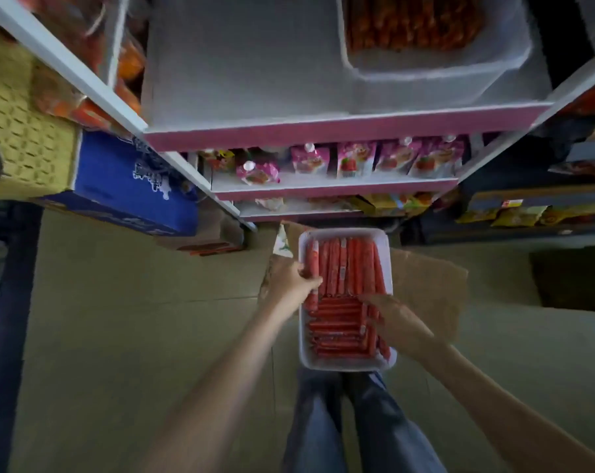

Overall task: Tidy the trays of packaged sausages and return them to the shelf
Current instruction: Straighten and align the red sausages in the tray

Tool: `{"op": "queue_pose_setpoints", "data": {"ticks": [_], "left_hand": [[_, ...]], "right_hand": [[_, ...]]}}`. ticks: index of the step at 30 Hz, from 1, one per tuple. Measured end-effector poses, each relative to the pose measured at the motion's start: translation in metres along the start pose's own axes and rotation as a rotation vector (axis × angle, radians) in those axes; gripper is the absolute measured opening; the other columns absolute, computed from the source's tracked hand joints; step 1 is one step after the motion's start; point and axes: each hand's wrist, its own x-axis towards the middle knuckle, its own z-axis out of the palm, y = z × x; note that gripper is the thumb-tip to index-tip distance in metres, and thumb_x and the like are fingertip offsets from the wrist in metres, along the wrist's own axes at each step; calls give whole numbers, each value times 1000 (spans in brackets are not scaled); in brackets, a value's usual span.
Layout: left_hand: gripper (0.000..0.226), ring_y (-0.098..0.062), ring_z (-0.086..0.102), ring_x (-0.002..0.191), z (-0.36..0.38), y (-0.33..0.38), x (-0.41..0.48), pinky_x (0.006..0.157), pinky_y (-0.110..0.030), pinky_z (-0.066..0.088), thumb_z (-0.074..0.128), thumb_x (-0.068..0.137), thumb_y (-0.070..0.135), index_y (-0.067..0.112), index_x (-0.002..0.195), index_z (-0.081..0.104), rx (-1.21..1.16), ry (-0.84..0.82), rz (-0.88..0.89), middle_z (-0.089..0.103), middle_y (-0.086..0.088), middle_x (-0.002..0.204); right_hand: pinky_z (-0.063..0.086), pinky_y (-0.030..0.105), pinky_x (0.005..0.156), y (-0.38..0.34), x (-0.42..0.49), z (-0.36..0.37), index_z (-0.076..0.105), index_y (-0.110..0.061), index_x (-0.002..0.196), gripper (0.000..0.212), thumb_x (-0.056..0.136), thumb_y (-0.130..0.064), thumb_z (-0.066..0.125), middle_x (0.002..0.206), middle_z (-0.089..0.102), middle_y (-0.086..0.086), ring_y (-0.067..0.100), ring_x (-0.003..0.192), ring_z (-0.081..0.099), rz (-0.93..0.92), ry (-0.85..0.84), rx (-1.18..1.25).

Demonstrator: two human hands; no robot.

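Head view shows me a white tray packed with long red sausages, some lying up-and-down, some lying across. The tray sits on a cardboard box, below the pink-edged shelf. My left hand pinches sausages at the tray's left side. My right hand rests on the tray's right side, fingers straight.

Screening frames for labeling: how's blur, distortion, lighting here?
Head view: fisheye splays the shelf posts outward; head view: upper tray smeared soft, lower tray of sausages fairly sharp; head view: dim floor, no glare, left hand and right hand slightly blurred.
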Motion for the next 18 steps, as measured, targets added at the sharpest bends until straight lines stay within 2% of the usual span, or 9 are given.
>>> {"op": "queue_pose_setpoints", "data": {"ticks": [2, 4, 7, 9, 11, 13, 14, 15, 18], "left_hand": [[20, -3, 54, 54, 21, -14, 25, 53, -15, 39, 68, 84, 16, 19, 68, 56, 29, 5, 12, 60, 6, 62], [9, -7, 59, 67, 42, -27, 48, 55, -11, 37, 66, 86, 21, 15, 86, 59, 66, 45, 4, 63, 5, 75], [34, -19, 63, 95, 67, -45, 82, 70, -20, 38, 63, 90, 25, 10, 118, 53, 151, 150, 20, 65, -3, 104], [48, -23, 63, 99, 80, -51, 101, 73, -25, 43, 64, 89, 26, 10, 128, 43, 190, 205, 68, 63, -7, 109], [70, -25, 54, 116, 92, -59, 114, 89, -30, 44, 65, 88, 30, 10, 143, 27, 290, 199, 147, 53, -12, 130], [72, -27, 35, 135, 104, -67, 121, 107, -36, 37, 60, 91, 28, 11, 148, 20, 452, 161, 267, 31, -15, 148], [66, -29, 32, 137, 109, -72, 120, 110, -39, 35, 59, 92, 23, 9, 147, 25, 535, 158, 354, 30, -16, 149], [58, -31, 37, 133, 114, -77, 117, 108, -42, 37, 61, 91, 14, 6, 142, 35, 599, 177, 451, 38, -18, 144], [41, -33, 60, 102, 128, -103, 103, 89, -42, 51, 66, 78, -6, 0, 119, 60, 665, 237, 691, 60, -17, 114]], "right_hand": [[38, 43, 107, 22, 23, 42, 42, -25, 141, 50, 91, -16, 45, 140, 46, 3, 26, 127, 46, -15, -113, -28], [31, 41, 111, 36, 43, 74, 35, -19, 146, 56, 92, -13, 47, 145, 42, 5, 27, 132, 41, -51, -137, -98], [27, 38, 109, 48, 70, 101, 33, -14, 146, 56, 92, -17, 50, 140, 47, 6, 27, 126, 45, -94, -109, -272], [31, 41, 100, 59, 80, 120, 54, -9, 128, 49, 81, -20, 66, 115, 62, 8, 30, 103, 59, -106, -5, -444], [43, 42, 89, 73, 84, 139, 68, -11, 97, 40, 59, -17, 81, 84, 66, 5, 26, 76, 62, -106, 110, -589], [45, 42, 88, 80, 86, 149, 68, -12, 90, 33, 57, -14, 72, 80, 63, 4, 24, 74, 61, -89, 205, -666], [42, 42, 90, 81, 86, 151, 68, -11, 89, 32, 57, -14, 66, 81, 62, 4, 24, 76, 60, -86, 228, -681], [37, 42, 91, 81, 87, 150, 67, -10, 88, 32, 57, -14, 63, 80, 62, 5, 24, 76, 60, -83, 261, -690], [30, 42, 88, 81, 90, 147, 65, -10, 86, 29, 57, -12, 69, 79, 61, 6, 26, 79, 58, -46, 332, -684]]}}
